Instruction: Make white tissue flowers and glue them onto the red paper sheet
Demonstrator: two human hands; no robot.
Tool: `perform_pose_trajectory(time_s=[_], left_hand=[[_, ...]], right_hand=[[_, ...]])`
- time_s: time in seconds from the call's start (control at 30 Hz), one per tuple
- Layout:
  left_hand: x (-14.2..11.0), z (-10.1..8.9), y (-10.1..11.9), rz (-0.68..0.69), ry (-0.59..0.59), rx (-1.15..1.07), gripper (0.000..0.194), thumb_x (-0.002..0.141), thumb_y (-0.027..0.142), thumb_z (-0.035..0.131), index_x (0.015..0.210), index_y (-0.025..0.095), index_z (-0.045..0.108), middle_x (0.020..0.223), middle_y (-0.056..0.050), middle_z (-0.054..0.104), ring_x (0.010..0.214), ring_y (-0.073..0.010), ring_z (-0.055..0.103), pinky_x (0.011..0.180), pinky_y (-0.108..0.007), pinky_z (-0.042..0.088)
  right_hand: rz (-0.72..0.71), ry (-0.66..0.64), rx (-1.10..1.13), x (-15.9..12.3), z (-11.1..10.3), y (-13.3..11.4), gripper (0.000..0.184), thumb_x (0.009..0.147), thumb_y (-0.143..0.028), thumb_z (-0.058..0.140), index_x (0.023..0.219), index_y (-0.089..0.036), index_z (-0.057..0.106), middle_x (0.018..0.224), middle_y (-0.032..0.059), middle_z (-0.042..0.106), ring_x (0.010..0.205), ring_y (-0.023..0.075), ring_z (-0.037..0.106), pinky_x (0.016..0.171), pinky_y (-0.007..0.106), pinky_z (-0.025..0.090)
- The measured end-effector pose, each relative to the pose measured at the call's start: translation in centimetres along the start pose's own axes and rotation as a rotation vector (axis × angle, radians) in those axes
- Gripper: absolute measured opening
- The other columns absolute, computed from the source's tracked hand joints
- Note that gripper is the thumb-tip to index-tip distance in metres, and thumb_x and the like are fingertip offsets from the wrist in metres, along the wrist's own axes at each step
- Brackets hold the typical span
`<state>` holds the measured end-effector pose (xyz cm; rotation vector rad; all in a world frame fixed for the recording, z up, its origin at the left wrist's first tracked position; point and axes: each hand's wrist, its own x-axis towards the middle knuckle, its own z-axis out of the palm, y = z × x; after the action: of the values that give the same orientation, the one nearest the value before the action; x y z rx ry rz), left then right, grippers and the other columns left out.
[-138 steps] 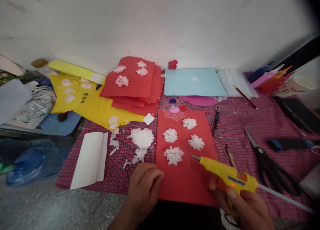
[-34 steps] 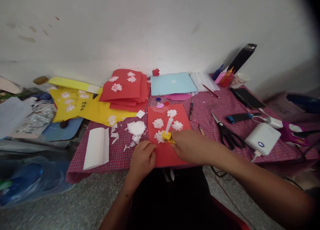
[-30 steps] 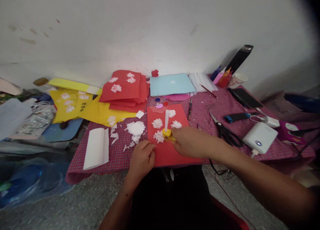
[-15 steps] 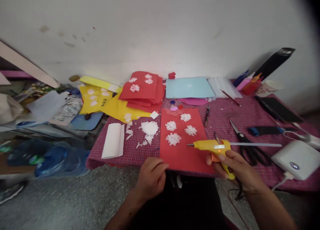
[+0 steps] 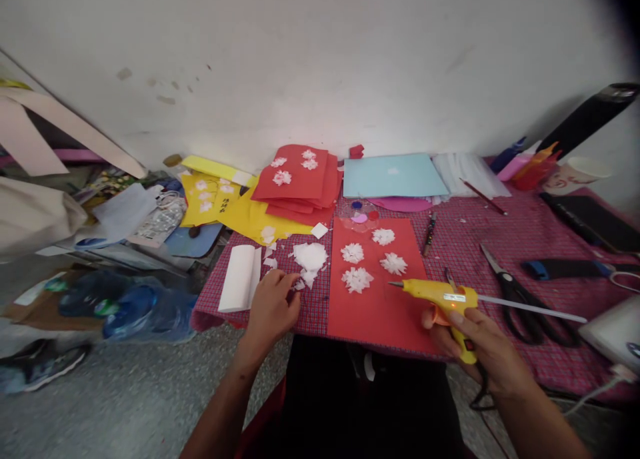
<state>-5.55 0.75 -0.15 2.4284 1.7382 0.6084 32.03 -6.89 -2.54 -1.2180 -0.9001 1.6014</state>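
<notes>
My right hand (image 5: 475,346) is wrapped round the handle of a yellow hot glue gun (image 5: 440,296), whose nozzle points left over a red sheet of paper (image 5: 370,319). A clear glue stick (image 5: 530,307) sticks out of its back end. White ruffled paper flowers (image 5: 357,280) lie on the upper part of that sheet. To its left, my left hand (image 5: 276,306) hovers at the edge of torn white paper scraps (image 5: 310,256). Its fingers are bent and a little apart, with nothing visible between them. A folded white paper (image 5: 237,279) lies just left of this hand.
Red cards (image 5: 295,186) are stacked at the back, beside yellow cards (image 5: 210,199) and a light blue sheet (image 5: 395,176). Scissors (image 5: 525,306), a blue-and-black cutter (image 5: 565,268) and a white box (image 5: 617,332) lie at the right. Glue bottles (image 5: 535,166) stand near the wall.
My left hand has moved left and up from the red sheet's front edge to the white scraps. The glue gun stays over the red sheet in my right hand. The view has shifted left.
</notes>
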Motion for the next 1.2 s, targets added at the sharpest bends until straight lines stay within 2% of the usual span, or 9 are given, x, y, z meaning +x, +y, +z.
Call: perform_pose_trajectory(time_s=[0.1,0.2,0.43,0.57,0.67,0.8,0.9,1.07,1.2], left_hand=[[0.3,0.0,0.1,0.020,-0.028,0.013,0.023,0.086,0.016,0.059,0.107,0.019,0.067,0.096,-0.008,0.059,0.094,-0.0237,0.058,0.084,-0.039,0.050],[0.4,0.2,-0.1,0.025,-0.033,0.030,0.013,0.090,0.019,0.057,0.094,0.019,0.069,0.092,-0.007,0.058,0.090,-0.0223,0.058,0.083,-0.038,0.048],[0.3,-0.2,0.1,0.015,-0.015,0.009,0.018,0.093,0.021,0.055,0.079,0.018,0.066,0.085,-0.006,0.059,0.084,-0.0208,0.058,0.078,-0.035,0.047],[-0.4,-1.1,0.7,-0.018,0.017,-0.112,0.016,0.093,0.024,0.055,0.082,0.019,0.064,0.083,-0.004,0.062,0.083,-0.0196,0.059,0.077,-0.033,0.046],[-0.9,-1.2,1.4,-0.109,0.002,-0.227,0.018,0.093,0.028,0.055,0.079,0.020,0.063,0.080,-0.002,0.064,0.078,-0.0173,0.060,0.072,-0.030,0.045],[-1.4,-0.5,3.7,-0.268,-0.117,-0.363,0.025,0.092,0.034,0.055,0.073,0.019,0.061,0.070,0.001,0.064,0.066,-0.0143,0.058,0.062,-0.026,0.041],[-1.4,0.4,6.1,-0.329,-0.202,-0.429,0.027,0.091,0.036,0.056,0.071,0.019,0.061,0.065,0.002,0.062,0.061,-0.0131,0.056,0.058,-0.025,0.038],[-0.3,1.8,10.0,-0.258,-0.248,-0.409,0.031,0.090,0.035,0.054,0.063,0.018,0.056,0.061,0.002,0.058,0.058,-0.0123,0.053,0.057,-0.025,0.032],[0.7,2.6,12.1,-0.212,-0.296,-0.358,0.034,0.092,0.036,0.052,0.062,0.018,0.054,0.059,0.002,0.057,0.057,-0.0126,0.053,0.056,-0.026,0.030]], right_hand=[[0.009,0.003,0.007,0.1,0.1,-0.1,0.043,0.094,-0.056,0.053,0.096,-0.016,0.067,0.050,-0.0024,0.047,0.034,0.0066,0.024,0.037,0.025,0.009],[-0.004,-0.008,0.025,0.2,0.4,-0.5,0.043,0.094,-0.056,0.054,0.093,-0.016,0.068,0.048,-0.0020,0.046,0.036,0.0073,0.027,0.038,0.024,0.013],[-0.012,-0.016,0.022,0.3,0.3,-0.5,0.043,0.094,-0.056,0.054,0.092,-0.016,0.069,0.048,-0.0012,0.046,0.040,0.0099,0.030,0.041,0.025,0.019],[-0.005,-0.013,0.015,0.3,0.0,-0.3,0.044,0.092,-0.059,0.054,0.093,-0.017,0.069,0.049,-0.0014,0.046,0.038,0.0098,0.028,0.037,0.025,0.016],[0.003,-0.015,0.007,0.1,0.1,-0.5,0.043,0.092,-0.059,0.055,0.093,-0.018,0.068,0.051,-0.0009,0.047,0.038,0.0102,0.030,0.036,0.025,0.017],[-0.013,-0.026,0.036,-0.1,0.5,-0.9,0.039,0.094,-0.054,0.056,0.095,-0.017,0.067,0.052,-0.0015,0.047,0.040,0.0092,0.033,0.036,0.023,0.017],[-0.041,-0.047,0.064,-0.2,0.7,-1.1,0.038,0.092,-0.053,0.059,0.095,-0.015,0.067,0.052,-0.0022,0.046,0.040,0.0086,0.033,0.035,0.022,0.015],[-0.047,-0.063,0.025,-0.4,0.6,-1.2,0.042,0.093,-0.055,0.056,0.098,-0.014,0.067,0.053,-0.0020,0.048,0.037,0.0071,0.030,0.034,0.022,0.012],[-0.047,-0.068,0.001,-0.6,0.4,-1.0,0.043,0.095,-0.054,0.054,0.096,-0.014,0.067,0.052,-0.0028,0.048,0.035,0.0066,0.029,0.032,0.022,0.013]])
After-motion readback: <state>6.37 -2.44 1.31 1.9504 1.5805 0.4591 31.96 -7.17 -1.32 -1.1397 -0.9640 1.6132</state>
